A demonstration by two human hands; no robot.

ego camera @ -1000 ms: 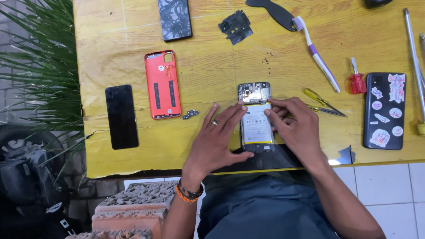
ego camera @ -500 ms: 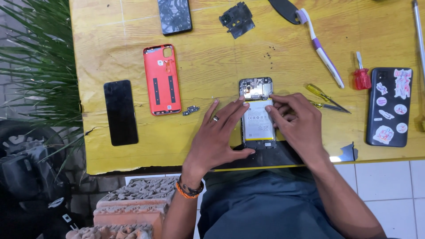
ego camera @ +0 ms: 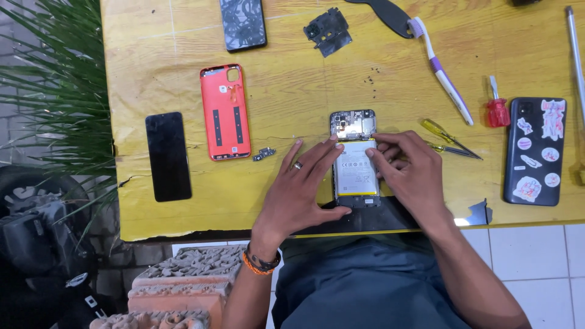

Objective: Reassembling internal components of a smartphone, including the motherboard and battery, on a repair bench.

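Lying opened on yellow worktop (ego camera: 183,36): phone (ego camera: 354,159), battery exposed, braced by left hand (ego camera: 298,189), fingers spread flat; right hand (ego camera: 409,176) fingers curled at battery edge. Judged light, stiff, fragile; best gripped by side edges.

We worked at a worn yellow wooden tabletop (ego camera: 183,36); left of it stood a spiky green plant (ego camera: 55,103), below it white floor tiles (ego camera: 530,256).

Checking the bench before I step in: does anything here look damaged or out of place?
Yes. The yellow tabletop is cracked near its front left edge, beside the black screen panel. A small loose part lies by the red back cover, away from the opened phone.
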